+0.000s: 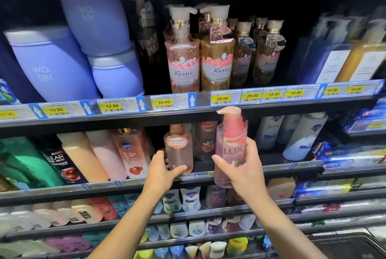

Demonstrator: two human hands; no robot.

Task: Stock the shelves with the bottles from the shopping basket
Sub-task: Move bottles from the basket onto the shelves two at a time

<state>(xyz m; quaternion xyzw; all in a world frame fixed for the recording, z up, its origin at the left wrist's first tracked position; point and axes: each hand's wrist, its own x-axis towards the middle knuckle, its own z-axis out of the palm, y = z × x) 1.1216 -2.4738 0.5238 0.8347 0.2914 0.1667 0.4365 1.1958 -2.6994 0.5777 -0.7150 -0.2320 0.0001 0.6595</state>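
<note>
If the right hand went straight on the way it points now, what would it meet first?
Likely the red-labelled bottle standing behind, touched first by the pink pump bottle that the right hand holds. Depth is unclear.

One camera does all the looking — it sits on the person's head. It faces the store shelves [125,119] and tips a bit down, close enough to read the price tags [222,98]. The arms [129,227] show at the bottom edge. The left hand [163,173] on the pink bottle [179,148] and the right hand [244,168] round the LUX bottle [231,143] land mid-picture. The wide lens bends the shelves.
</note>
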